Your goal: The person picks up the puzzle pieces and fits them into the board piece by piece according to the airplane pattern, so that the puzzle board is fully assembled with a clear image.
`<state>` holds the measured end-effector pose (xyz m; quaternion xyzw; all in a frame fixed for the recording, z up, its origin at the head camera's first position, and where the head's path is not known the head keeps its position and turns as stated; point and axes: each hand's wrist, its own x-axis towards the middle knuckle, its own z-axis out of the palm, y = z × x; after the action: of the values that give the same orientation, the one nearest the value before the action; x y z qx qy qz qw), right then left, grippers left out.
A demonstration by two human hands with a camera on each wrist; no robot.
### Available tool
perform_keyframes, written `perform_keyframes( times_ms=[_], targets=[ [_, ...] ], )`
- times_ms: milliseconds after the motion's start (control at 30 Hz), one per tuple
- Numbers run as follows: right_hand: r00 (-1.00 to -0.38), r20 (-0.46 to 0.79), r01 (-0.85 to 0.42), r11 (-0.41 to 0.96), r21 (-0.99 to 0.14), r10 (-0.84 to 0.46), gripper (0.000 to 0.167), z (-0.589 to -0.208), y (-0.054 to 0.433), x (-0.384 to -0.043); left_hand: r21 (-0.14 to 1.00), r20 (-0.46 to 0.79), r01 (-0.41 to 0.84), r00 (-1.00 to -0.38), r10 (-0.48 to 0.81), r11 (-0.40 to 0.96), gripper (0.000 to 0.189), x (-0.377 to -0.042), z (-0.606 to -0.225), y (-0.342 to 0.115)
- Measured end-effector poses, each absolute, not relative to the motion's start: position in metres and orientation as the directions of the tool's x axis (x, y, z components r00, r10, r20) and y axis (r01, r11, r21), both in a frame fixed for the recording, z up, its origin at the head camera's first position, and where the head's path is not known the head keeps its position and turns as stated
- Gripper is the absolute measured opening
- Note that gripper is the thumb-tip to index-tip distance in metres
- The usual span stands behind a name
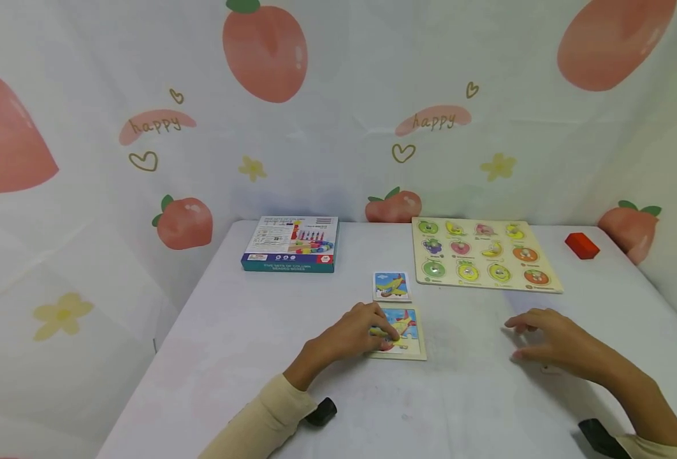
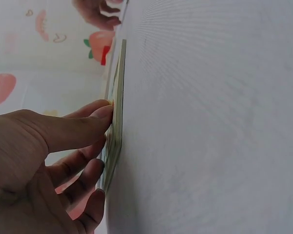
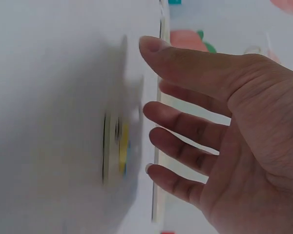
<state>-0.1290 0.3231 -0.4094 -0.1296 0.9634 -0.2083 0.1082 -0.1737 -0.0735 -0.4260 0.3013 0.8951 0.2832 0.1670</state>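
My left hand (image 1: 352,331) is over a small wooden airplane puzzle board (image 1: 417,350). Its thumb and index fingertips pinch a yellow puzzle piece at the board's surface; the fingers hide much of it. In the left wrist view the other fingers (image 2: 83,185) curl near the board's edge (image 2: 118,117). A matching airplane picture card (image 1: 392,287) lies just behind the board. Off to the right, my right hand (image 1: 562,344) hovers above the table with fingers loosely bent and nothing between them. Beneath it shows a small flat piece (image 3: 118,151), blurred, with yellow and blue on it.
A flat toy box (image 1: 289,245) lies at the back left of the white-covered table (image 1: 453,414). At the back right lies a fruit puzzle board (image 1: 487,255), and a red block (image 1: 582,245) sits beyond it. A printed cloth hangs behind the table.
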Motion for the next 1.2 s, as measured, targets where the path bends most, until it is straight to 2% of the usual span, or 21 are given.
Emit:
perform_keyframes(
  times_ms=[100,267,433,867,1200],
  targets=[
    [-0.947,-0.188,-0.159,0.891,-0.426,-0.259,0.061,-0.411,0.341,-0.125,0.610,-0.130,0.446,-0.759,0.638,0.655,0.021,-0.174,-0.426,-0.075],
    [-0.962,-0.169,-0.133,0.906,-0.401,-0.216,0.060,-0.418,0.362,-0.114,0.611,-0.134,0.449,-0.753,0.644,0.652,0.021,-0.174,-0.426,-0.076],
    [-0.963,-0.211,-0.077,0.917,-0.391,-0.170,0.053,-0.422,0.373,-0.107,0.607,-0.131,0.454,-0.753,0.645,0.653,0.022,-0.174,-0.426,-0.076],
    [-0.977,-0.110,-0.128,0.919,-0.373,-0.181,0.028,-0.426,0.379,-0.096,0.600,-0.131,0.456,-0.754,0.643,0.657,0.022,-0.174,-0.428,-0.076],
    [-0.968,-0.186,-0.087,0.923,-0.375,-0.167,0.029,-0.426,0.379,-0.099,0.606,-0.136,0.444,-0.759,0.636,0.660,0.022,-0.174,-0.427,-0.075]
  ],
)
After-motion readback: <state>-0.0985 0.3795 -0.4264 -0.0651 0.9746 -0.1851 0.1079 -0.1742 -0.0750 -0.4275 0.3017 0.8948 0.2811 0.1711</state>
